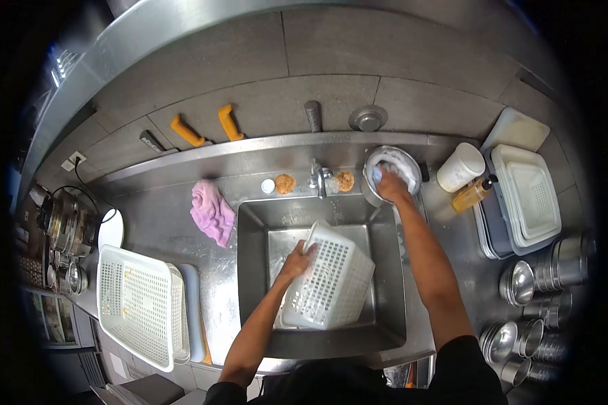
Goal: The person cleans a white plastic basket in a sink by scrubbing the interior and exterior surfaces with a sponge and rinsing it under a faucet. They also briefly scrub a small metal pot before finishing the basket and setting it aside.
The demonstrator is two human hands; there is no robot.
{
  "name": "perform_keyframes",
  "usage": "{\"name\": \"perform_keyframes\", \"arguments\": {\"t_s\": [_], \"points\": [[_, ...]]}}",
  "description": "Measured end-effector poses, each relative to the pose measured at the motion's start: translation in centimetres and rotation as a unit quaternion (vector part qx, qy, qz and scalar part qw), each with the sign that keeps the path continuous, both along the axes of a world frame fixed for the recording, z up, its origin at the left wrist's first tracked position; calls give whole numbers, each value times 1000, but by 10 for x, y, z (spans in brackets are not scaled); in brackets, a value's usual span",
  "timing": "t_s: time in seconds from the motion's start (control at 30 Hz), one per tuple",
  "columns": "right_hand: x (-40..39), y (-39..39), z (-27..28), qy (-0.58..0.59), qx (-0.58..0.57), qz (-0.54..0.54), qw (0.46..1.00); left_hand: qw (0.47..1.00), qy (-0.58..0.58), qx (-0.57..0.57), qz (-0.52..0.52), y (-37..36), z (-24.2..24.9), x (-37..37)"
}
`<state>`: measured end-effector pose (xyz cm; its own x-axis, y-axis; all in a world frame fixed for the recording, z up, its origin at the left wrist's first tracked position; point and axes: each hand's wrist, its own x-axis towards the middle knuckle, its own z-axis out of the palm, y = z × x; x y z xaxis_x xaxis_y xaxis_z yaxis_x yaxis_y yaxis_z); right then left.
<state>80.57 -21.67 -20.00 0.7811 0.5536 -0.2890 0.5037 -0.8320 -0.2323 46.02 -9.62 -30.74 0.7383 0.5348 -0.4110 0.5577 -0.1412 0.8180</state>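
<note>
My left grip (pixel 298 262) holds the rim of this white perforated plastic basket (pixel 331 277), tilted in the sink (pixel 338 343). Light and stiff, I reckon, likely slippery; that rim's the place to hold. My right grip (pixel 388 181) is inside the sudsy metal pot (pixel 373 194); how closed, I can't tell.

From sink (pixel 252 266) centre: white basket (pixel 327 283) blocked the middle, left forearm (pixel 262 315) spanned 8, right forearm (pixel 427 260) spanned 3. Faucet (pixel 319 178) stood at 12, pot (pixel 370 192) at 1. Open path lay inside the 10 o'clock corner.
</note>
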Motion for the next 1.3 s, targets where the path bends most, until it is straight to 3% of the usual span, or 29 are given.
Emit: {"name": "perform_keyframes", "arguments": {"t_s": [0.1,0.17,0.23,0.27,0.3,0.33,0.4,0.47,0.5,0.57,0.6,0.67,0.7,0.77,0.8,0.83,0.93,1.0,1.03,1.07,1.17,1.2,1.27,1.3], "points": [[21,6,-37,-11,-37,22,999,994,36,-102,5,14,7,16],[32,11,-42,-13,-55,32,998,977,-12,-211,-18,18,20,25],[35,19,-6,102,-190,53,975,965,-59,-250,50,12,29,30],[23,12,3,12,-63,27,998,975,-52,-207,66,15,31,32],[8,2,9,-76,64,0,995,982,-44,-166,81,16,33,35],[-5,0,15,-157,160,3,974,983,-25,-156,94,10,66,35],[-67,-2,45,-154,255,19,954,982,-42,-145,116,9,75,36],[-149,-9,66,-88,336,139,927,989,-72,-55,118,1,75,38],[-193,-10,41,-120,343,173,915,989,-73,-57,116,-5,72,36],[-240,-9,-5,-169,336,209,903,974,-157,145,72,-14,67,32],[-235,-11,1,-107,334,175,920,989,-106,62,87,-20,93,24],[-219,-2,10,-37,325,144,934,989,-84,73,96,-43,96,9],[-207,10,10,99,207,67,971,989,-63,90,97,-53,95,2],[-231,4,3,230,86,-20,969,986,-73,107,106,-60,91,-10],[-274,-14,-6,4,210,46,977,986,-64,98,116,-58,87,-13],[-299,-25,-9,-220,314,113,917,987,-53,85,129,-57,81,-15],[-314,-35,14,-256,318,173,896,986,-89,73,119,-57,76,-33],[-287,-13,7,-42,289,36,956,991,-73,33,103,-65,82,-51],[-258,1,11,107,141,-39,983,991,-71,30,107,-72,81,-61],[-246,-3,17,130,82,-29,988,989,-86,36,115,-81,79,-73],[-260,-18,-50,83,160,-54,982,982,-97,102,127,-79,80,-91],[-285,-24,-47,38,250,-32,967,975,-89,148,143,-79,78,-92],[-348,-37,-14,-3,311,53,949,958,-108,208,163,-84,72,-103],[-375,-38,-3,-82,338,86,933,961,-101,203,160,-83,74,-102]]}}
